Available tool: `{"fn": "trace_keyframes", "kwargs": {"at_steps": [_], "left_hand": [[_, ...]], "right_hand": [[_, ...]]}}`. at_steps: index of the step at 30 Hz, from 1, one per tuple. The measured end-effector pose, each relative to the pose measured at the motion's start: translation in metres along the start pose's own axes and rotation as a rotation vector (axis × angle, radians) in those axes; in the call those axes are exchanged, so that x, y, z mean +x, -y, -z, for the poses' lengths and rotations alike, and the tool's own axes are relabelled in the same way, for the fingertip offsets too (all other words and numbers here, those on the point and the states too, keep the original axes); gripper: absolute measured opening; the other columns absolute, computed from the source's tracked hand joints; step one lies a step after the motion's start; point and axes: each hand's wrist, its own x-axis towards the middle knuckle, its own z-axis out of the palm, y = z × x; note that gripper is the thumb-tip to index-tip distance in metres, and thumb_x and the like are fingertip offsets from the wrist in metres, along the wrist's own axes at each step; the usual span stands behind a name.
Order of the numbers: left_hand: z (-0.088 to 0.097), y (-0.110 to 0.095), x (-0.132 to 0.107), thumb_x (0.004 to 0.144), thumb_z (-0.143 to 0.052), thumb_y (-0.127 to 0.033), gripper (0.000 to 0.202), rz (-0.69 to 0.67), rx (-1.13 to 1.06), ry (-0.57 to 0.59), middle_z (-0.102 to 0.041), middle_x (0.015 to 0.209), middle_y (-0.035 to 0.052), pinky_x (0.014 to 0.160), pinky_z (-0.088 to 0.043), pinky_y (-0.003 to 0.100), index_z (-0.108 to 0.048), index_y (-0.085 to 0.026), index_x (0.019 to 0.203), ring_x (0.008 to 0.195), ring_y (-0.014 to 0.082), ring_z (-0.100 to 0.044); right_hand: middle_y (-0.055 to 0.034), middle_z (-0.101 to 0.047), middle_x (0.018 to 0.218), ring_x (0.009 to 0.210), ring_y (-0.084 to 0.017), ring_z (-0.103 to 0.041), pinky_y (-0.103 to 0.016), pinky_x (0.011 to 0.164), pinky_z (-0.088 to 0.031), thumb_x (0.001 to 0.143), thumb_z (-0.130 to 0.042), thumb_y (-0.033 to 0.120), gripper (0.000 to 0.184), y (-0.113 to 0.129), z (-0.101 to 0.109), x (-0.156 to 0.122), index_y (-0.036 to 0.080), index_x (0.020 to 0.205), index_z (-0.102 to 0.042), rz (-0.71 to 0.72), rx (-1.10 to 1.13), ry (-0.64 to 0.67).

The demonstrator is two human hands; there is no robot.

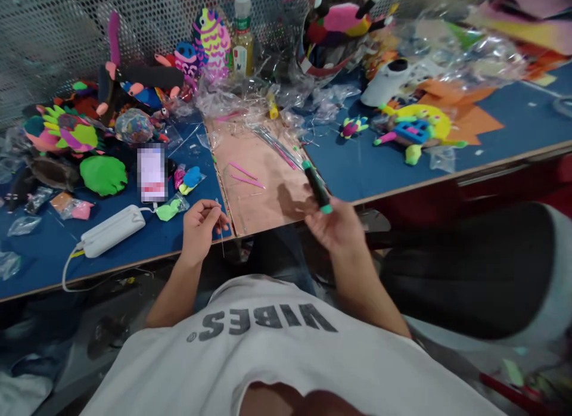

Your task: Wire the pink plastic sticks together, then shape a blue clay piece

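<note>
My left hand (201,226) is at the table's front edge, thumb and fingers pinching a thin, straight, wire-like piece (222,240) that points downward. To the right, my right hand (337,228) holds a thick dark marker (316,186) with green ends, tilted over the edge of the wooden board. That hand is slightly blurred. Between the hands, thin pink sticks (247,176) lie on the bare wooden board (250,210). Farther back on the board is a bundle of clear and pink thin rods (279,149).
Clay figures and plastic wrap crowd the back. A phone (152,173) and white power bank (114,231) with a cable lie left. A bottle (242,40) stands by the mesh wall. At right are a yellow clay figure (431,121), orange paper (473,109) and a dark chair (469,273).
</note>
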Motion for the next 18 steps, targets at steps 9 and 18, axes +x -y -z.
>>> {"fn": "trace_keyframes", "kwargs": {"at_steps": [9,18], "left_hand": [[0.0,0.004,-0.003,0.093,-0.091,-0.047,0.034,-0.046,0.035,-0.017,-0.081,0.073,0.0014,0.047,-0.047,0.018,-0.073,-0.02,0.098,0.053,0.011,-0.072],[-0.003,0.004,-0.006,0.093,-0.092,-0.048,0.033,-0.078,0.074,-0.016,-0.08,0.072,0.0015,0.047,-0.046,0.019,-0.074,-0.019,0.098,0.052,0.0105,-0.07]], "right_hand": [[0.0006,-0.082,0.114,0.075,-0.019,-0.081,-0.036,0.071,-0.068,0.074,-0.085,0.015,0.051,-0.037,-0.049,-0.021,0.028,0.121,-0.068,-0.023,0.107,0.067],[-0.0027,-0.077,0.122,0.083,-0.016,-0.069,-0.035,0.073,-0.066,0.09,-0.096,0.037,0.062,-0.032,-0.05,-0.026,0.035,0.144,-0.066,-0.004,0.118,0.112]]}}
